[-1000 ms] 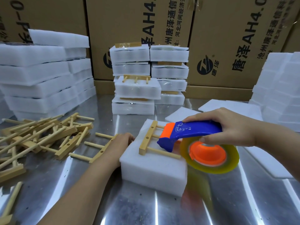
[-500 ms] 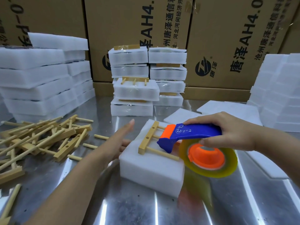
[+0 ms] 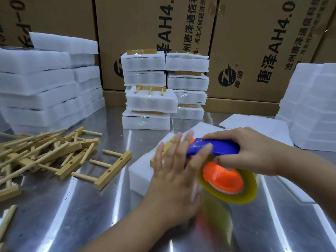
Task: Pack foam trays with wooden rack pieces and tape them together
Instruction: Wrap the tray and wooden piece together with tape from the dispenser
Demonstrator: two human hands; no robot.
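Note:
A white foam tray (image 3: 140,171) lies on the metal table in front of me, with a wooden rack piece (image 3: 168,145) on top, mostly hidden by my hands. My right hand (image 3: 251,151) grips the blue handle of a tape dispenser (image 3: 218,148), whose orange hub and yellowish tape roll (image 3: 229,180) hang over the tray's right side. My left hand (image 3: 174,171) is blurred, fingers straight and spread, above the tray and in front of the dispenser's nose. Whether it touches the dispenser is unclear.
A loose rack piece (image 3: 111,168) lies left of the tray, next to a pile of wooden pieces (image 3: 40,151). Taped foam packs (image 3: 149,99) stand stacked at the back. Plain foam stacks (image 3: 45,82) fill the far left and right (image 3: 312,106). Cardboard boxes (image 3: 181,24) wall the rear.
My left hand left the tray's left edge, rose and swung right over the tray to the dispenser's nose. The dispenser and my right hand stayed nearly in place.

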